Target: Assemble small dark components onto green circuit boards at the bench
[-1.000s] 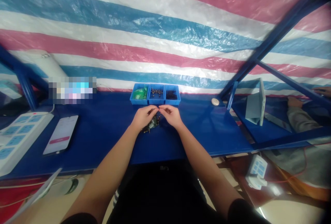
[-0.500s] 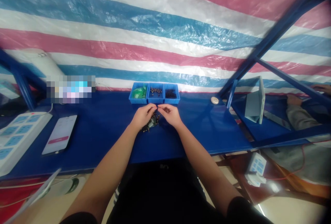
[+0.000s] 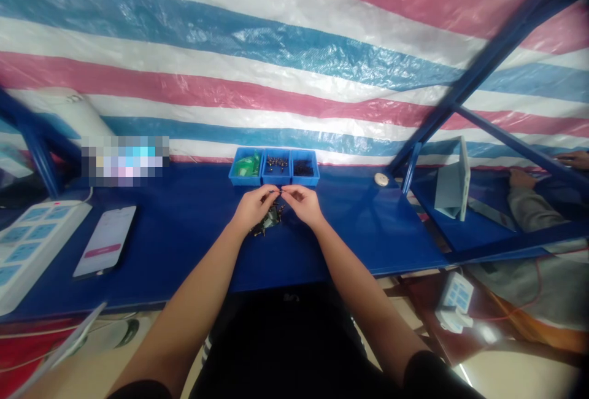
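Pinching a tiny dark piece, too small to identify, at the centre of the frame: left hand and right hand, each closed thumb to forefinger, fingertips nearly meeting.

Just below the fingertips, partly behind the left hand: one heap of small metal parts, on a blue table.

Above the hands, three blue bins side by side: left bin, holding a green plastic bag; middle bin, brass-coloured and dark parts; right bin, black parts.

Right of centre: one round pale object. Left of frame: one phone, screen lit; one white power strip. Right of frame: one propped tablet; beyond it, a co-worker's grey sleeve. Across the top: a striped plastic sheet, red, white and blue.
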`<state>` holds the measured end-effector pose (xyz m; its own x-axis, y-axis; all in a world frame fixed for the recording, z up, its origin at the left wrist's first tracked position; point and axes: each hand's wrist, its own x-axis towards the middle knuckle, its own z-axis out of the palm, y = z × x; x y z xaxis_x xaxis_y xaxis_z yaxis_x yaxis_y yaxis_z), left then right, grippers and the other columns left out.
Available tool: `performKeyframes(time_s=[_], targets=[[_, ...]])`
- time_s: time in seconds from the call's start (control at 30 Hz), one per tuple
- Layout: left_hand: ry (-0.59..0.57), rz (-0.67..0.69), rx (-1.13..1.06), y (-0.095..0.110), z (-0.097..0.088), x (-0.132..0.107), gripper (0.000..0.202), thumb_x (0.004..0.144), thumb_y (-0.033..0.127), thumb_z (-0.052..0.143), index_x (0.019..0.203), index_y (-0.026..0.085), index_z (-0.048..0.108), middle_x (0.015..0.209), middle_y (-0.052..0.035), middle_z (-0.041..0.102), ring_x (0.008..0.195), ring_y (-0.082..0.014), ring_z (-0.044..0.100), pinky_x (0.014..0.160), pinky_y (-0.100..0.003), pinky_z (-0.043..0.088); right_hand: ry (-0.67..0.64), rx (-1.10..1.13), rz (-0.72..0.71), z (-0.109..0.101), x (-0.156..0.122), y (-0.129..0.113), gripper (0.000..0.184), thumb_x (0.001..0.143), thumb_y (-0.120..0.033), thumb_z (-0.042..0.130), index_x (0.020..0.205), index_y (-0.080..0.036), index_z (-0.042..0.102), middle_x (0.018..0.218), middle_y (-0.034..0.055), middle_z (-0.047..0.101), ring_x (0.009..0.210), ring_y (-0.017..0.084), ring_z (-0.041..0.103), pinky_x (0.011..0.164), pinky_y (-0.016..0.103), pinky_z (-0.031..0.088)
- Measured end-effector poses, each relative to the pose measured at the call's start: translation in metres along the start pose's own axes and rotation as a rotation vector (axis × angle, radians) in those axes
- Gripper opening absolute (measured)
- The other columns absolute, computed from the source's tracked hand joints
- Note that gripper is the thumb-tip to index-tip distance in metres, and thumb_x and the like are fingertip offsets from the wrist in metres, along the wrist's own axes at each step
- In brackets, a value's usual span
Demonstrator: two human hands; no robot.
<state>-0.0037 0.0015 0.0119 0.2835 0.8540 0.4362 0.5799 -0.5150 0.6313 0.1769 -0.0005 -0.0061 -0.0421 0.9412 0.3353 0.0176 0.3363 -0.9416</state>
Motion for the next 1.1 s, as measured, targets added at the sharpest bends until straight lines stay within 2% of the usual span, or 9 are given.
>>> performKeyframes(time_s=[0.17,0.33,0.4,0.5,0.6,0.67,0.8,0.9,1.1], targets=[[-0.038,-0.022,-0.008,0.0019,-0.0012,-0.0002,0.033,0.096,0.047,0.043,0.101,0.022,0.065,0.078,0.0004,0.068,0.068,-0.0134,0.062,0.066,-0.022,0.045,-0.012,-0.013,0.003,0.0001,-0.0003,-0.0011,0.032,0.077,-0.043,0.072,0.099,-0.020,0.074,0.089,0.0057,0.073,0.078,0.018,0.067,0.076,0.031,0.055],[-0.001,-0.030,-0.001,0.0012,0.0000,-0.0010,0.034,0.092,0.047,0.050,0.114,0.024,0.063,0.071,0.0028,0.065,0.061,-0.0120,0.058,0.064,-0.022,0.045,0.003,-0.025,0.005,-0.0014,-0.0002,-0.0021,0.031,0.078,-0.043,0.071,0.098,-0.020,0.074,0.088,0.0057,0.073,0.077,0.018,0.067,0.075,0.032,0.055],[0.007,-0.021,0.008,0.0010,-0.0001,-0.0011,0.033,0.092,0.047,0.050,0.110,0.024,0.066,0.070,0.0023,0.064,0.061,-0.0123,0.057,0.063,-0.023,0.045,-0.005,-0.027,0.013,-0.0012,-0.0006,-0.0026,0.031,0.078,-0.043,0.071,0.098,-0.020,0.074,0.089,0.0060,0.073,0.078,0.018,0.067,0.075,0.032,0.055],[0.003,0.004,0.016,0.0020,-0.0013,-0.0011,0.031,0.093,0.046,0.048,0.101,0.023,0.068,0.079,-0.0001,0.069,0.069,-0.0137,0.061,0.069,-0.024,0.046,-0.015,-0.010,0.015,-0.0001,-0.0014,-0.0035,0.031,0.077,-0.043,0.071,0.097,-0.020,0.074,0.089,0.0062,0.073,0.078,0.018,0.067,0.075,0.032,0.055],[-0.011,0.020,-0.008,0.0036,-0.0025,-0.0012,0.031,0.095,0.045,0.047,0.100,0.023,0.068,0.093,-0.0015,0.071,0.078,-0.0150,0.064,0.075,-0.025,0.047,-0.024,0.014,0.003,0.0009,-0.0020,-0.0040,0.029,0.078,-0.040,0.071,0.098,-0.020,0.074,0.088,0.0061,0.073,0.077,0.018,0.067,0.075,0.032,0.055],[-0.014,0.018,-0.013,0.0038,-0.0027,-0.0015,0.031,0.095,0.044,0.047,0.100,0.024,0.068,0.094,-0.0016,0.071,0.078,-0.0151,0.064,0.075,-0.025,0.047,-0.024,0.029,-0.007,0.0010,-0.0020,-0.0039,0.029,0.078,-0.039,0.071,0.099,-0.019,0.074,0.087,0.0058,0.073,0.077,0.018,0.067,0.075,0.032,0.055],[-0.005,-0.006,0.008,0.0014,-0.0016,-0.0018,0.032,0.093,0.047,0.050,0.106,0.024,0.067,0.079,0.0001,0.069,0.066,-0.0134,0.060,0.066,-0.024,0.046,-0.023,0.015,-0.010,-0.0002,-0.0016,-0.0033,0.029,0.078,-0.040,0.071,0.098,-0.019,0.074,0.087,0.0060,0.073,0.076,0.018,0.067,0.074,0.032,0.055],[0.004,-0.003,0.022,0.0003,-0.0013,-0.0014,0.031,0.091,0.047,0.052,0.103,0.023,0.068,0.069,0.0016,0.065,0.061,-0.0129,0.057,0.063,-0.024,0.045,-0.024,-0.012,0.006,-0.0005,-0.0016,-0.0033,0.030,0.078,-0.042,0.071,0.097,-0.020,0.074,0.088,0.0060,0.073,0.077,0.018,0.067,0.075,0.032,0.055],[-0.013,0.038,-0.028,0.0024,-0.0020,-0.0009,0.032,0.095,0.045,0.046,0.099,0.023,0.070,0.098,-0.0029,0.072,0.086,-0.0172,0.066,0.080,-0.026,0.049,-0.029,-0.005,-0.001,0.0003,-0.0023,-0.0030,0.030,0.078,-0.042,0.070,0.099,-0.020,0.073,0.088,0.0056,0.073,0.077,0.018,0.067,0.075,0.032,0.055]])
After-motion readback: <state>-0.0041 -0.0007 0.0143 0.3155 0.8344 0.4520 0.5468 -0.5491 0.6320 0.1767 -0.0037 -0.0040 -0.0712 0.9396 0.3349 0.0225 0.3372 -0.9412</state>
